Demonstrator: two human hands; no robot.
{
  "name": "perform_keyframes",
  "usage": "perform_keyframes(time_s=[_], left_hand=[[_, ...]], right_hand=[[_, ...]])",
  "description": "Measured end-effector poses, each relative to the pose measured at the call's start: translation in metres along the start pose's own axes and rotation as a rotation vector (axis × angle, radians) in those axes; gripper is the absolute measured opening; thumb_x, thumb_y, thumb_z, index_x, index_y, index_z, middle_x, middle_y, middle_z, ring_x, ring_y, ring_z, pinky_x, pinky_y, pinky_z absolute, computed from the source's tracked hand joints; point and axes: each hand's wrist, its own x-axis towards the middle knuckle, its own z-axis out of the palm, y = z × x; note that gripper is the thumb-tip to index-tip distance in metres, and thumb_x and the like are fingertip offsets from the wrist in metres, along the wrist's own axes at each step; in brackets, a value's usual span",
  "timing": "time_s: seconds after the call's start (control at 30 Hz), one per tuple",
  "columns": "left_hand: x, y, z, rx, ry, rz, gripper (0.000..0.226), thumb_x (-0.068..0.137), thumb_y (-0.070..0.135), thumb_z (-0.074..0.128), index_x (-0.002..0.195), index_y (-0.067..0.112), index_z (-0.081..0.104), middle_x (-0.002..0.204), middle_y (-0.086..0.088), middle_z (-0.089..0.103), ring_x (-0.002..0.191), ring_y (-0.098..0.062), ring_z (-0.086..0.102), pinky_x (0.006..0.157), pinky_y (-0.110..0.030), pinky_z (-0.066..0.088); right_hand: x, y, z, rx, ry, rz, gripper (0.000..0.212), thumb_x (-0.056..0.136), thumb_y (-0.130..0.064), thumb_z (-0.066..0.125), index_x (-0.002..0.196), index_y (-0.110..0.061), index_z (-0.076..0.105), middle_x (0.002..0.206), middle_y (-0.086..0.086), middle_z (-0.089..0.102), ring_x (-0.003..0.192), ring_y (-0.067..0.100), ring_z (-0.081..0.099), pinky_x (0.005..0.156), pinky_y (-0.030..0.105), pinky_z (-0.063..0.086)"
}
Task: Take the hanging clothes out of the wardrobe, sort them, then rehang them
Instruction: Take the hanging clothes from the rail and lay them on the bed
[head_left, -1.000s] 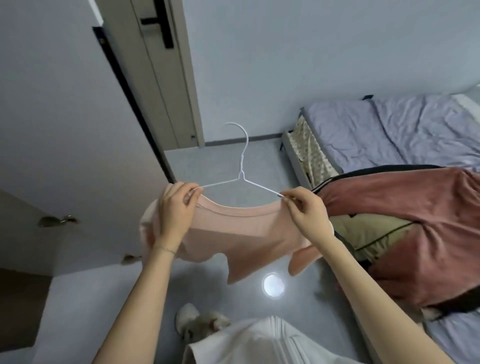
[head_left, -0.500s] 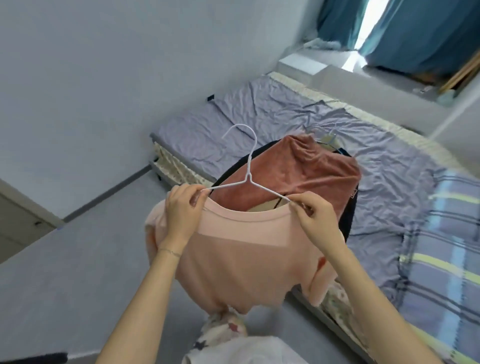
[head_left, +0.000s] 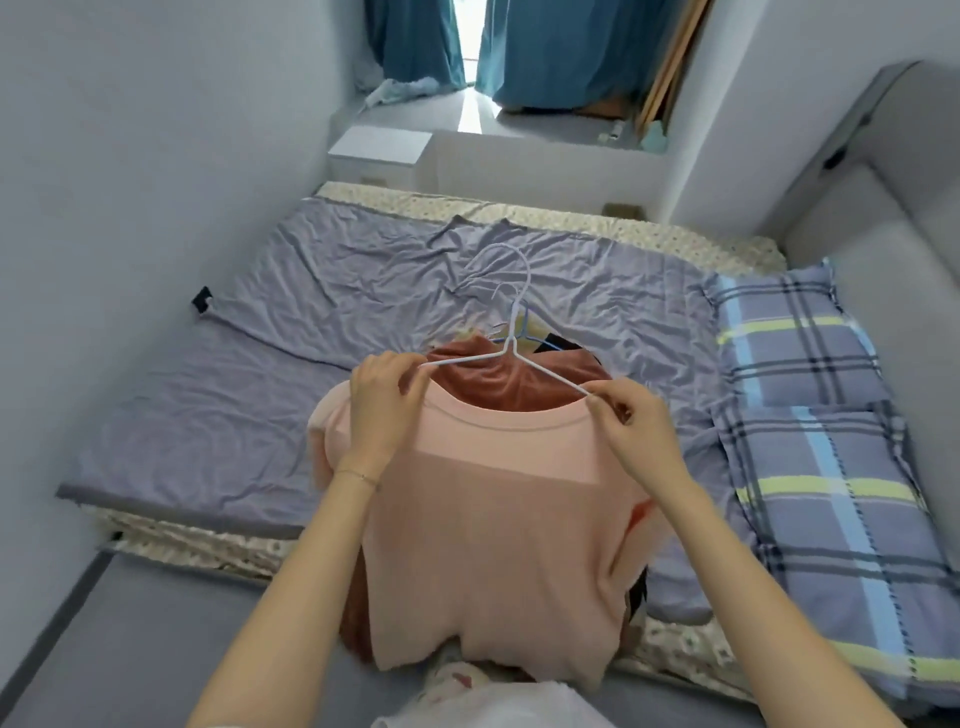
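While you hold the pink top (head_left: 498, 519) up over the bed (head_left: 234, 405), your left hand (head_left: 384, 410) grips its shoulder, fingers curled round the fabric and one arm of the white wire hanger (head_left: 511, 343). Your right hand (head_left: 631, 426) pinches the hanger's other arm at the neckline, thumb and forefinger closed. A rust-red garment (head_left: 509, 384) lies on the bed behind the top, plaid pillows (head_left: 795, 338) to the right.
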Motion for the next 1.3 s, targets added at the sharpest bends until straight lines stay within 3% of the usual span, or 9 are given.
perform_keyframes(time_s=[0.17,0.33,0.47,0.63,0.7,0.87,1.0,1.17,1.3], left_hand=[[0.084,-0.018,0.059,-0.012,-0.118,0.039,0.011,0.093,0.02,0.065,0.09,0.012,0.071,0.082,-0.008,0.066,0.082,-0.032,0.057,0.08,-0.044,0.043],[0.147,-0.038,0.126,0.002,-0.236,0.003,0.016,0.095,0.024,0.061,0.09,0.012,0.071,0.089,-0.008,0.069,0.086,-0.031,0.058,0.081,-0.043,0.042],[0.178,-0.062,0.184,0.078,-0.359,-0.02,0.02,0.097,0.027,0.057,0.093,0.012,0.07,0.091,-0.01,0.068,0.09,-0.034,0.057,0.082,-0.044,0.042],[0.198,-0.107,0.255,0.143,-0.569,0.053,0.025,0.1,0.024,0.051,0.12,0.018,0.066,0.117,-0.003,0.068,0.108,-0.029,0.059,0.093,-0.042,0.043],[0.198,-0.125,0.283,0.165,-0.572,0.084,0.023,0.1,0.021,0.052,0.117,0.018,0.066,0.118,0.0,0.067,0.107,-0.028,0.058,0.094,-0.043,0.042],[0.194,-0.161,0.337,0.198,-0.531,0.023,0.02,0.098,0.02,0.052,0.105,0.011,0.068,0.111,-0.009,0.065,0.098,-0.034,0.059,0.085,-0.044,0.041],[0.192,-0.163,0.361,0.077,-0.495,-0.027,0.019,0.09,0.012,0.055,0.095,0.001,0.069,0.101,-0.018,0.062,0.097,-0.037,0.056,0.088,-0.048,0.045],[0.186,-0.171,0.361,0.091,-0.391,-0.022,0.017,0.092,0.009,0.061,0.104,0.019,0.067,0.108,0.0,0.059,0.102,-0.025,0.052,0.086,-0.044,0.043],[0.186,-0.174,0.359,0.128,-0.458,-0.085,0.02,0.09,0.013,0.061,0.107,0.024,0.059,0.112,0.006,0.061,0.102,-0.025,0.052,0.085,-0.047,0.043]], right_hand=[[0.075,0.026,0.014,-0.066,0.038,0.062,0.021,0.091,-0.009,0.061,0.103,-0.019,0.075,0.091,-0.005,0.068,0.085,0.011,0.058,0.075,0.028,0.044],[0.141,0.079,0.037,-0.095,0.03,0.139,0.024,0.089,-0.008,0.061,0.102,-0.023,0.075,0.092,-0.015,0.065,0.086,0.003,0.055,0.078,0.022,0.041],[0.19,0.135,0.065,-0.151,-0.092,0.247,0.024,0.091,-0.008,0.058,0.107,-0.017,0.073,0.097,-0.011,0.066,0.096,0.012,0.059,0.079,0.02,0.036],[0.225,0.207,0.107,-0.237,-0.235,0.328,0.024,0.092,-0.008,0.055,0.109,-0.011,0.072,0.11,0.002,0.071,0.106,0.02,0.061,0.084,0.025,0.042],[0.232,0.232,0.122,-0.239,-0.26,0.366,0.025,0.092,-0.009,0.054,0.109,-0.013,0.072,0.111,0.001,0.071,0.107,0.019,0.061,0.087,0.03,0.046],[0.24,0.275,0.147,-0.271,-0.264,0.428,0.024,0.094,-0.013,0.053,0.108,-0.016,0.073,0.111,-0.002,0.069,0.103,0.015,0.06,0.076,0.019,0.036],[0.249,0.302,0.155,-0.315,-0.287,0.468,0.027,0.095,-0.012,0.051,0.113,-0.012,0.071,0.12,0.003,0.065,0.112,0.02,0.057,0.091,0.025,0.04],[0.254,0.308,0.165,-0.38,-0.314,0.413,0.034,0.093,-0.011,0.052,0.125,-0.013,0.062,0.121,0.006,0.059,0.115,0.026,0.048,0.102,0.032,0.036],[0.253,0.302,0.176,-0.493,-0.407,0.429,0.035,0.095,-0.025,0.053,0.129,-0.019,0.058,0.129,0.005,0.052,0.121,0.026,0.045,0.103,0.039,0.037]])
